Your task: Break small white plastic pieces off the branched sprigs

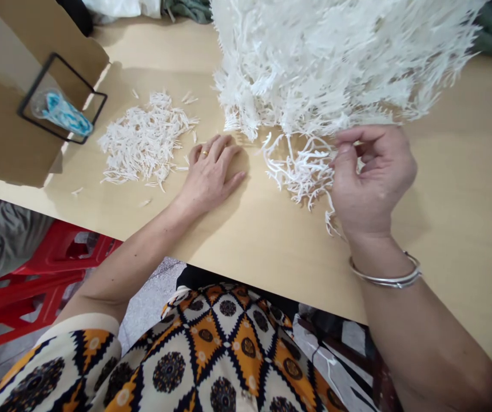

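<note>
My left hand point(212, 170) lies palm down on the table, its fingers loosely apart and nothing visibly in them. Just left of it is a loose pile of small white plastic sprigs point(145, 140). My right hand point(370, 174) is closed in a pinch, thumb against forefinger, at the edge of a small cluster of white branched plastic pieces point(301, 171). A bit of white branched piece shows at the fingertips; the rest is hidden by the fingers. Behind both hands rises a big heap of white branched plastic pieces point(336, 63).
A cardboard box point(10, 131) stands at the left, beside a black wire frame point(51, 57) and a clear cup with blue-and-white contents point(68, 117). Red stools point(61, 252) are below the table's point(272, 246) left front edge. Another person's clothed leg point(16, 237) is at far left.
</note>
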Demonstrator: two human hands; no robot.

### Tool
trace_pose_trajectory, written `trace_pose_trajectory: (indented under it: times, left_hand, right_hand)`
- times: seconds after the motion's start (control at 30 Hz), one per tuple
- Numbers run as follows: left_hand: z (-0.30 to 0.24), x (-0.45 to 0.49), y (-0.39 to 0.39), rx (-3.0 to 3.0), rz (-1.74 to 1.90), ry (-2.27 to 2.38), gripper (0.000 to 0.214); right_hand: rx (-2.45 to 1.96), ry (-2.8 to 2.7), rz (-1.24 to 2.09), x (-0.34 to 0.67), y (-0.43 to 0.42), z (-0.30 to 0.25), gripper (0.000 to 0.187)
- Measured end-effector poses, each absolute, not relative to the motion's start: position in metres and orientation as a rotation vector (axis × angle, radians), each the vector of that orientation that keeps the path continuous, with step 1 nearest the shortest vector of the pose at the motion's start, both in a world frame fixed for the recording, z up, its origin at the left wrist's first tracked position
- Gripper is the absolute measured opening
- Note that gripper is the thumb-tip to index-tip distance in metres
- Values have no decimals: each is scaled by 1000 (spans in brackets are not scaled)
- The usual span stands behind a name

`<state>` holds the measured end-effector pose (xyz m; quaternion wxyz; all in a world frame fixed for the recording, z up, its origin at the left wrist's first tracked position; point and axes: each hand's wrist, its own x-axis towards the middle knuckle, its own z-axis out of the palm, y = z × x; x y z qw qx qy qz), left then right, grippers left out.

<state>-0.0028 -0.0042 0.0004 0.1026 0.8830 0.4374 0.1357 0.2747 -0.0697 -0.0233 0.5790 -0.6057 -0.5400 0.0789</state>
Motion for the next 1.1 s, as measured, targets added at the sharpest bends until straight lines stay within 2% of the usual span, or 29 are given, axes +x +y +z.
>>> trace_pose_trajectory:
  times: [0.1, 0.43, 0.67, 0.93, 1.1]
  left_hand:
    - [-2, -3, -3, 2583, 360, 1322, 54]
    - [2, -2, -4, 2570, 333, 1340, 53]
    - [1, -3, -3, 2567, 360, 1319, 52]
    - [1, -4, -3, 2577, 359, 1312, 52]
    - [2, -4, -4, 2570, 360, 1315, 51]
  right_hand:
    - [-1344, -1327, 29, 267, -72, -18, 24]
    - [-1261, -1445, -25, 256, -77, -9, 20]
    - [-1215, -1572, -39, 260, -80, 1, 35]
    - [-1222, -1731, -146, 268, -80, 6, 33]
    - [-1213, -1784, -172, 276, -78, 5, 38]
